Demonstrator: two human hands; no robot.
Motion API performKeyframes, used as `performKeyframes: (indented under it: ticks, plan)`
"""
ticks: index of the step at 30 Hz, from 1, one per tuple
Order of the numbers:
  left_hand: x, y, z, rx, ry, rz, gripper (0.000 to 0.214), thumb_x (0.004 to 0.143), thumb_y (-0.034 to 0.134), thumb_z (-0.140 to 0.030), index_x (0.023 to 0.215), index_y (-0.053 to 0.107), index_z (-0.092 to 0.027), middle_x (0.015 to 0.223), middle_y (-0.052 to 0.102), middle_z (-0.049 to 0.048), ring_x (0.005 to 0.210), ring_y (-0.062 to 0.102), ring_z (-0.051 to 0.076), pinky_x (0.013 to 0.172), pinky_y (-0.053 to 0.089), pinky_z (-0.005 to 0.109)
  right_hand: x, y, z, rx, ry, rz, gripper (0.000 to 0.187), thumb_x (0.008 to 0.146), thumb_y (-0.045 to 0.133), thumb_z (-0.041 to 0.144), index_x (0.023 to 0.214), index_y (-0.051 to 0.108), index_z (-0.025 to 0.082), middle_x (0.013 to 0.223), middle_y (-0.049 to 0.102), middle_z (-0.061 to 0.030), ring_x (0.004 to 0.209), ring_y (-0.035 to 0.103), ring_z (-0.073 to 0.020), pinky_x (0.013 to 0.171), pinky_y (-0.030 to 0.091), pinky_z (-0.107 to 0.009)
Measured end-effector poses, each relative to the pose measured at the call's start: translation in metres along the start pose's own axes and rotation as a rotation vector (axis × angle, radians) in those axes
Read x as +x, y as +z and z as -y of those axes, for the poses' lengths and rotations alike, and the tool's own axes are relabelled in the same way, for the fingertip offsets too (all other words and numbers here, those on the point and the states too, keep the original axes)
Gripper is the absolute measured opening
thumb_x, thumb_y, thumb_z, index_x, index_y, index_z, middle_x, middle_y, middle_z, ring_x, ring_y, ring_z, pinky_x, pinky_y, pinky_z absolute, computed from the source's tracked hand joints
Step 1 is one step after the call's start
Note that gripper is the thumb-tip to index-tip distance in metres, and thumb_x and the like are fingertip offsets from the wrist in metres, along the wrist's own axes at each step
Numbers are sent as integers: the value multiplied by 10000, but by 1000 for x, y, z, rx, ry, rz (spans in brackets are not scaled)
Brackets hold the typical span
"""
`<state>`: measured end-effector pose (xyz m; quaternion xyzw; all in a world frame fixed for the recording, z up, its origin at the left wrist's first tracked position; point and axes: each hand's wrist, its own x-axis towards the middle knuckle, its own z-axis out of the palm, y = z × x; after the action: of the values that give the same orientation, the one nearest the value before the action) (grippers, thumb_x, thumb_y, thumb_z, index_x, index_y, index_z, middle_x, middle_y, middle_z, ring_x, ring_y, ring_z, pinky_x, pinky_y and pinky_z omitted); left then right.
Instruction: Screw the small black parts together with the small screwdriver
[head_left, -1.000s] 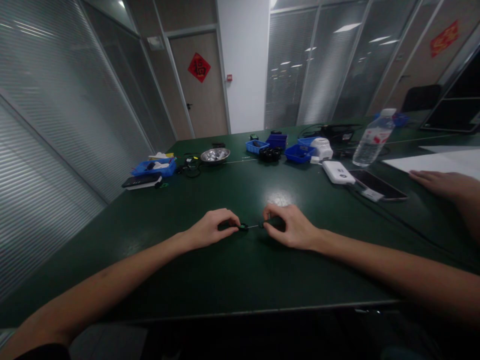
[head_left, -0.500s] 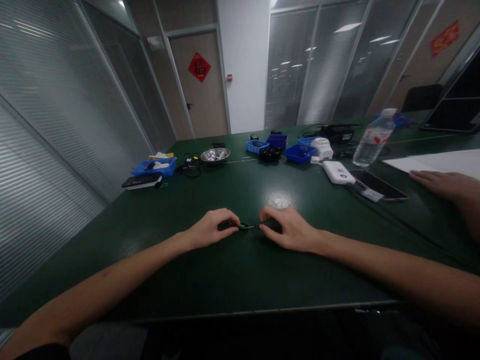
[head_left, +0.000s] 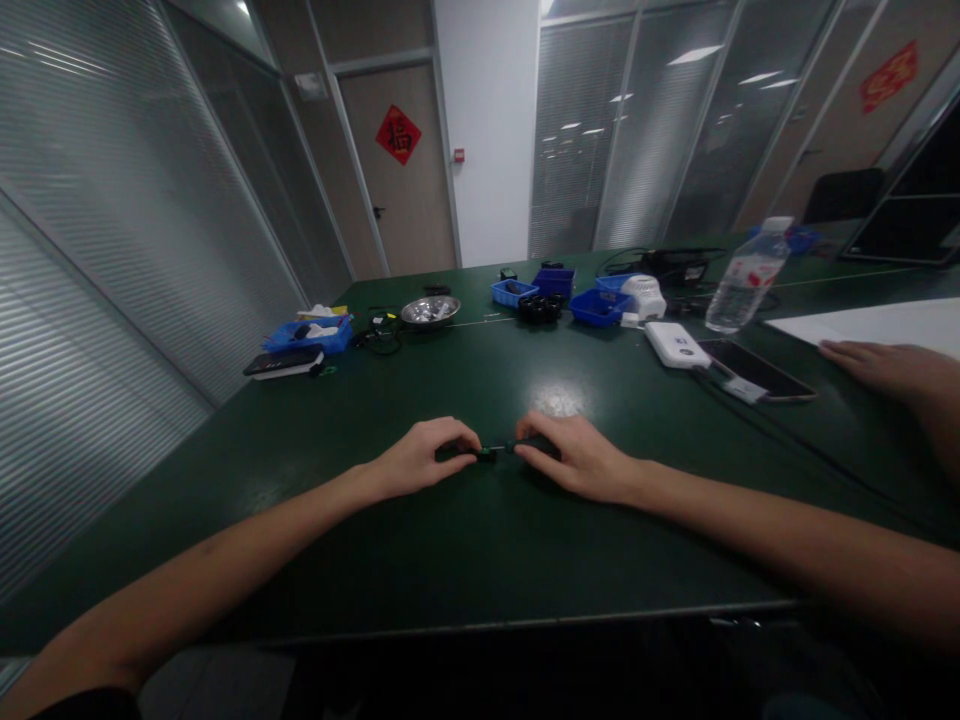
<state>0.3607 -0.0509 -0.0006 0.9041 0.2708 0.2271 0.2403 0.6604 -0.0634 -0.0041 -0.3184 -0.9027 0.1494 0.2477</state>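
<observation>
Over the middle of the dark green table, my left hand pinches a small black piece with a green part between thumb and fingertips. Its exact kind is too small to make out. Facing it, my right hand is closed round the dark handle of a small screwdriver. The thin metal shaft points left, and its end meets or lies just over the small piece; contact cannot be told. Both hands rest low at the tabletop, a short gap apart.
Across the table stand a steel bowl, a blue tray, a blue bin and black cables. To the right are a white power bank, a phone, a water bottle and another person's hand by white paper.
The screwdriver in my right hand has shifted slightly up and left, its shaft now lying across the small piece's upper side. My left hand has barely moved.
</observation>
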Motion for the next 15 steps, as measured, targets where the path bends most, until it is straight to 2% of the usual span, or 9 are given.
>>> performKeyframes:
  ticks: [6, 15]
  plan:
    - [0, 0, 0, 25, 2, 5, 196, 980, 655, -214, 1171, 682, -178, 1086, 684, 63, 965, 650, 174, 874, 527, 312, 0, -2, 2, 54, -20, -4, 195, 1057, 526, 368, 1160, 567, 208, 987, 691, -44, 791, 654, -176, 706, 463, -303]
    - [0, 1, 1, 8, -4, 4, 240, 991, 644, -234, 1225, 664, -183, 1107, 684, 68, 988, 652, 180, 894, 530, 329, 0, 3, -3, 22, -9, -23, 210, 1057, 524, 384, 1169, 562, 210, 985, 696, -48, 787, 663, -183, 712, 468, -314]
